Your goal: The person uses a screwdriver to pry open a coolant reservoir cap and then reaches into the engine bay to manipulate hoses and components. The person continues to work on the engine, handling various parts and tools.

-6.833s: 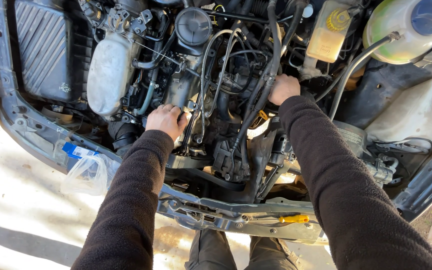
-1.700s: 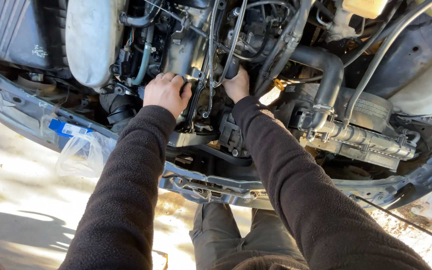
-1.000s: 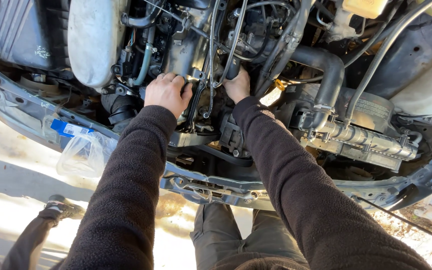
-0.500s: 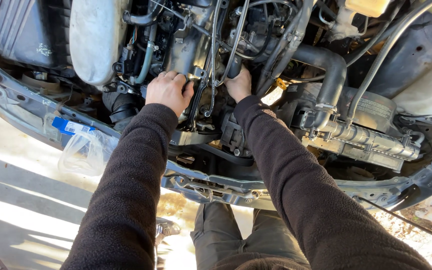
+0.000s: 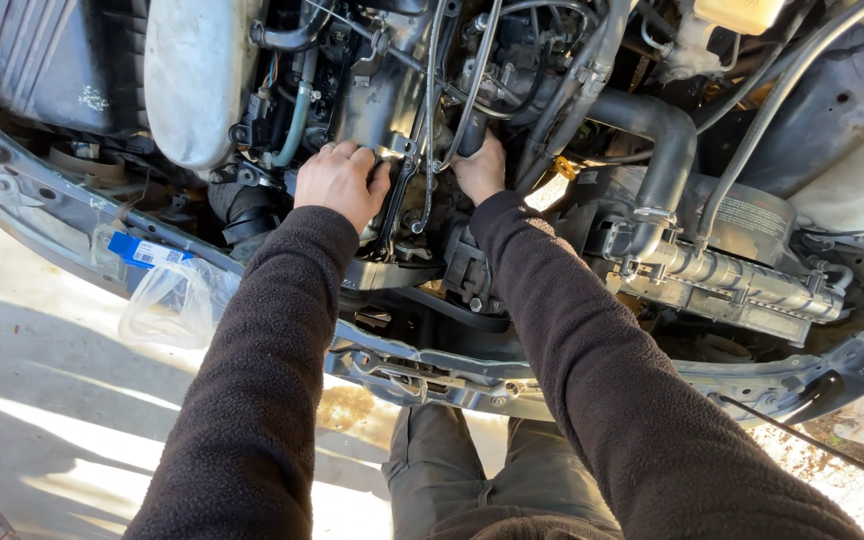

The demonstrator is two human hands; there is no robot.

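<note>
I lean over an open engine bay, both arms in dark fleece sleeves. My left hand (image 5: 342, 182) is curled against the metal engine block (image 5: 382, 95), its thumb and fingers closed on a slim dark wrench (image 5: 397, 205) that hangs down along the block. Close to its right, my right hand (image 5: 480, 170) reaches among the hoses with its fingers wrapped round the lower end of a thin black hose (image 5: 474, 130). The fingertips of both hands are hidden behind parts.
A silver canister (image 5: 197, 80) sits left of my hands and a thick black intake pipe (image 5: 657, 135) to the right. A ribbed metal pipe (image 5: 742, 282) lies below that. The grey front crossmember (image 5: 432, 378) runs under my arms. A clear plastic bag (image 5: 167, 305) hangs at the left.
My right hand came down from the upper hoses to beside my left hand, and the view moved closer. A person's dark shape crossed the ground at lower left and is gone. Lately my hands barely moved.
</note>
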